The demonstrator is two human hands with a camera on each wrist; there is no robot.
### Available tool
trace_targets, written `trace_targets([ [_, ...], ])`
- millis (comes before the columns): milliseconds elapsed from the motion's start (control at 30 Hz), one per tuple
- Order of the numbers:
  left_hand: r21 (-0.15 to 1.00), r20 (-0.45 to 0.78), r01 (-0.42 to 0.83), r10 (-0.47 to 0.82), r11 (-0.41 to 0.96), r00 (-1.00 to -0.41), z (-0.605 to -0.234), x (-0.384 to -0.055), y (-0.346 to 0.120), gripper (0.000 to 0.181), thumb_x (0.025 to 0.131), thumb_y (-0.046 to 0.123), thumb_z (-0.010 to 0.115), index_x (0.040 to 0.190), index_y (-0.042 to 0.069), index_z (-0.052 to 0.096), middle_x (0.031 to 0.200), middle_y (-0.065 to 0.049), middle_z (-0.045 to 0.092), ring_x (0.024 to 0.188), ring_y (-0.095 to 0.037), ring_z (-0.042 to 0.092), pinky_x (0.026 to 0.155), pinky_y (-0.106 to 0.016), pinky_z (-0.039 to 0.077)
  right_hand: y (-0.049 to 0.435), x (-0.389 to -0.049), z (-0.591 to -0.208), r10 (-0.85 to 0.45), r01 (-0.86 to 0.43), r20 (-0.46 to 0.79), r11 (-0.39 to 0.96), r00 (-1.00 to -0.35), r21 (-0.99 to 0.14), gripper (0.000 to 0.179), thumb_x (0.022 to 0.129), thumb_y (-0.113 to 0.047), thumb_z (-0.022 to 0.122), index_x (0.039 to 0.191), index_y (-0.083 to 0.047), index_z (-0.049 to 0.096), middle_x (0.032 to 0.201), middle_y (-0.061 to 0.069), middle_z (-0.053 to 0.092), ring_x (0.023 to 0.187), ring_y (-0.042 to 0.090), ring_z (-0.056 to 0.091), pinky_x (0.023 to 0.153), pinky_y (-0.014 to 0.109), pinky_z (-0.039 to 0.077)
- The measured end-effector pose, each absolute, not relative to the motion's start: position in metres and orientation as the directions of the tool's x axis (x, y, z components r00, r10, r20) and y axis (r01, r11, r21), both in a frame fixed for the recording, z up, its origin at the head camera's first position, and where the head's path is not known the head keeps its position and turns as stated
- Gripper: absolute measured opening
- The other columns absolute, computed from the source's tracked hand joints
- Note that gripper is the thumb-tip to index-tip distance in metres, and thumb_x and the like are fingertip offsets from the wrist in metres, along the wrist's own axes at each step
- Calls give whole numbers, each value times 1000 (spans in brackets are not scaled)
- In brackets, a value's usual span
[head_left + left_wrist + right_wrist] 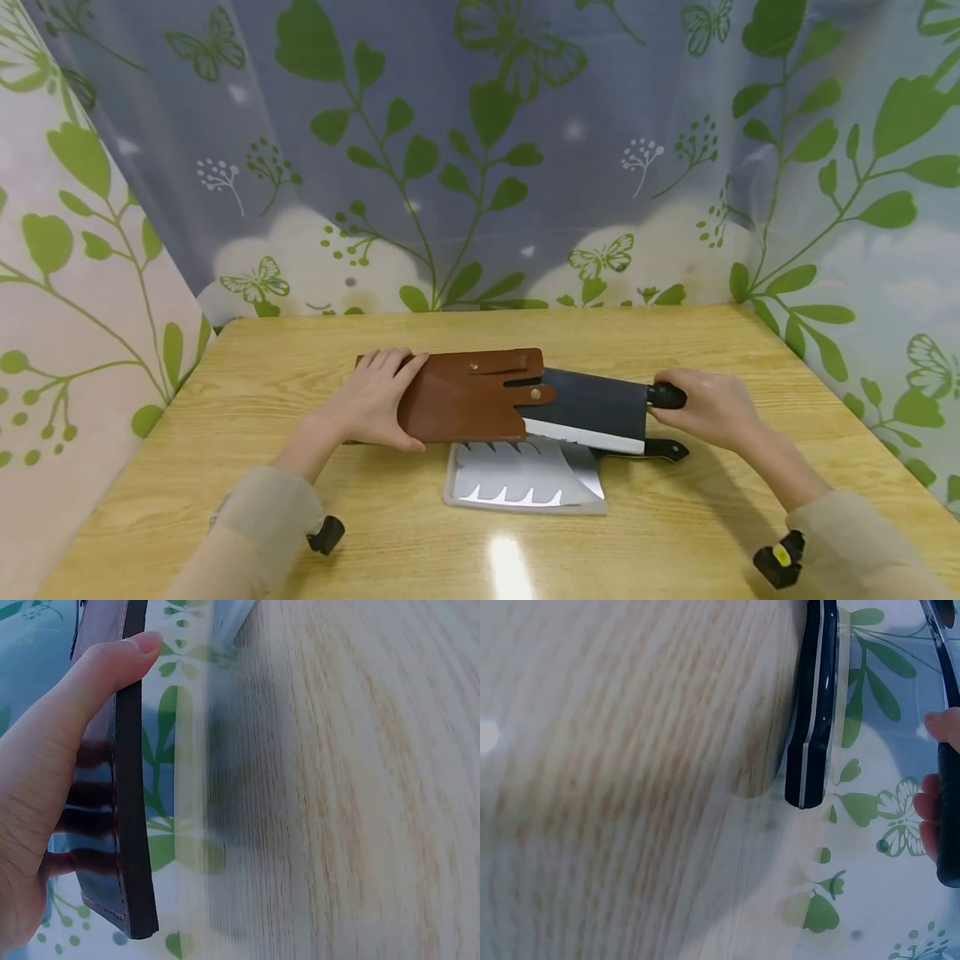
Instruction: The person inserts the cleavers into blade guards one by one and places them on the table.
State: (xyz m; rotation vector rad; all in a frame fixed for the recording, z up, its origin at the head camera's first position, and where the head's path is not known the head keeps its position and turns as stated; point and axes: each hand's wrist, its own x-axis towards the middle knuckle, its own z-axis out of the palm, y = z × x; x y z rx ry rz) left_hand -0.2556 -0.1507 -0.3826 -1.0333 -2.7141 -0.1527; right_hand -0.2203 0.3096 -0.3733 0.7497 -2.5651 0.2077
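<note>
We see the left hand (372,402) gripping the sheath (465,396), the right hand (708,408) gripping the cleaver (592,408); a slip could cut fingers.

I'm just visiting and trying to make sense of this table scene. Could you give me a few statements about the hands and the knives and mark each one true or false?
1. The left hand grips a brown leather sheath. True.
2. The right hand rests empty on the wooden table. False: it grips the black handle of a cleaver.
3. The cleaver's blade sits partly inside the sheath. True.
4. Only one knife is in view. False: a second knife lies on the table under the cleaver.
5. The backdrop is plain white. False: the curtain shows green leaves and butterflies.
</note>
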Motion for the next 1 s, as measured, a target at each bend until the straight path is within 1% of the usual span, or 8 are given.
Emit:
trace_targets([
  [133,-17,256,677,658,736,-709,-380,-254,-150,117,52,69,73,143,7,33,128,-15,43,118,-34,40,101,-53,30,305,-222,-373,-493,-563,486,826,-722,2,27,67,-21,77,90,-11,67,75,0,67,53,5,49,43,21,34],
  [233,-56,250,694,683,718,-686,-378,-252,-146,118,53,72,70,144,7,33,129,-15,43,118,-34,41,101,-53,31,299,-223,-375,-520,-589,504,808,-689,29,28,64,-23,78,88,-11,67,73,-1,66,54,5,51,44,21,36],
  [333,-90,245,713,709,695,-661,-378,-251,-141,118,54,73,69,144,7,32,130,-17,42,119,-34,41,101,-54,31,290,-224,-376,-537,-601,499,799,-680,41,30,64,-25,79,88,-11,68,73,-2,66,55,6,52,45,22,37],
  [467,-118,244,724,727,679,-642,-378,-248,-135,118,54,74,68,144,6,33,130,-18,42,118,-35,41,101,-56,31,279,-223,-376,-536,-593,447,805,-716,14,30,67,-25,79,89,-10,67,73,-2,65,56,6,51,46,22,37],
  [700,-132,263,718,723,683,-639,-380,-244,-132,117,53,74,67,142,5,35,129,-18,43,118,-34,42,99,-55,33,267,-222,-374,-503,-572,361,813,-785,-111,32,70,-24,79,93,-7,66,78,0,65,61,7,53,50,24,42],
  [833,-138,291,731,733,668,-615,-382,-243,-131,116,52,74,68,141,4,38,126,-18,45,116,-34,43,97,-54,34,265,-222,-374,-503,-565,306,808,-809,-166,32,72,-24,79,95,-7,66,82,1,65,66,10,56,56,28,46],
  [900,-144,304,735,737,662,-604,-383,-242,-131,117,52,74,68,140,4,38,125,-19,46,115,-34,44,97,-53,34,265,-222,-373,-509,-563,270,805,-817,-188,34,73,-24,78,99,-6,66,87,2,66,72,13,59,61,31,48],
  [1000,-163,319,730,736,664,-597,-385,-241,-132,117,51,76,67,140,4,38,125,-19,46,115,-34,44,97,-53,34,265,-222,-370,-527,-562,196,790,-827,-246,36,75,-19,76,105,-3,63,94,5,65,79,17,60,65,35,50],
])
